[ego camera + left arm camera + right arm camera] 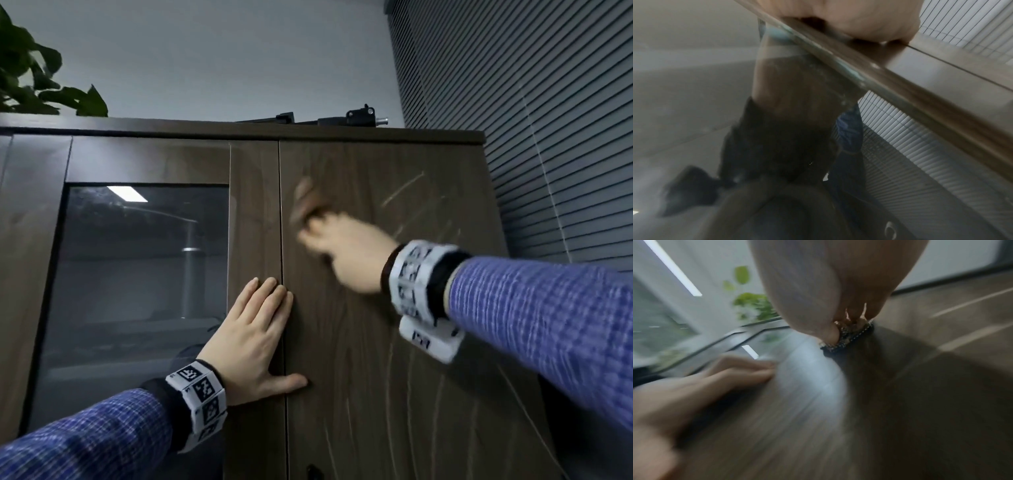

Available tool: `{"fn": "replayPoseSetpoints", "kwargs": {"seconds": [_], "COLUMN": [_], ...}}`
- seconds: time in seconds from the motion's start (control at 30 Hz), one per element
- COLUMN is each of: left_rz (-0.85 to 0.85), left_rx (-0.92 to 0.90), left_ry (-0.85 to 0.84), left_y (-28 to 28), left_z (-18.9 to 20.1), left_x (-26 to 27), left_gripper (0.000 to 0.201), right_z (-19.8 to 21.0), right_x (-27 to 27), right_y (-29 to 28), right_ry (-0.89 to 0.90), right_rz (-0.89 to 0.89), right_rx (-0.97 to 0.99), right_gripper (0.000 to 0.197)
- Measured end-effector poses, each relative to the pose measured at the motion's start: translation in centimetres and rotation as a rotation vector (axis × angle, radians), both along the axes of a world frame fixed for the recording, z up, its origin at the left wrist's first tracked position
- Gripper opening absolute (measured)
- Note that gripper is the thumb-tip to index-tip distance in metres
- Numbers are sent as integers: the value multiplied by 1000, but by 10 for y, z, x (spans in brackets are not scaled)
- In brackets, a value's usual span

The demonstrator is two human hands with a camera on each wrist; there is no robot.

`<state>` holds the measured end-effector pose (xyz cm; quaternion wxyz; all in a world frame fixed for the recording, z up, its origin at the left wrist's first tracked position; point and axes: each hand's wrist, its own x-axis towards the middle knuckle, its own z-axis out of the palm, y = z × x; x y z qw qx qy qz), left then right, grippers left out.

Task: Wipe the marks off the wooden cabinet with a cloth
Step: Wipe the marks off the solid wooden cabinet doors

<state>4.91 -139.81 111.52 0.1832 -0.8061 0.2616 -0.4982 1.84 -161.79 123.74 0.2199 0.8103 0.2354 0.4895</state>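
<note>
A dark wooden cabinet [394, 342] fills the head view, its right door streaked with pale marks [402, 193]. My right hand [337, 241] grips a dark speckled cloth [849, 337] and presses it against the upper part of that door, blurred by motion; in the head view the cloth [310, 202] is a brownish smear. My left hand [255, 337] lies flat with straight fingers across the seam between the two doors, lower down. In the left wrist view only the heel of the left hand [869, 21] shows, resting on the wood.
The left door has a glass pane [137, 274]. A plant [34, 78] and black metal hardware [356, 116] sit on the cabinet top. Slatted blinds [548, 137] cover the wall right of the cabinet.
</note>
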Motion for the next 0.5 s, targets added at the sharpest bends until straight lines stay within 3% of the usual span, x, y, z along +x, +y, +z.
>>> {"fn": "replayPoseSetpoints", "kwargs": {"seconds": [0.1,0.17,0.33,0.4,0.5], "left_rz": [27,42,68,77,84], "left_rx": [10,10,6,18,9], "left_ry": [-1,-3,-3,-6,-54], "left_y": [-2,-2,-9,-13,-28], "left_z": [1,2,7,11,26], "left_x": [-4,-7,-16,-22,-30], "left_gripper": [123,123,126,126,123], "right_z": [-28,-11,52,55,35], "right_x": [0,1,-16,-18,-17], "right_y": [2,-17,-113,-132,-108], "right_ry": [1,-3,67,106,77], "right_rz": [-22,-49,-191,-252,-234], "right_rx": [-163,-34,676,731,609], "right_gripper": [72,78,72,69,70]}}
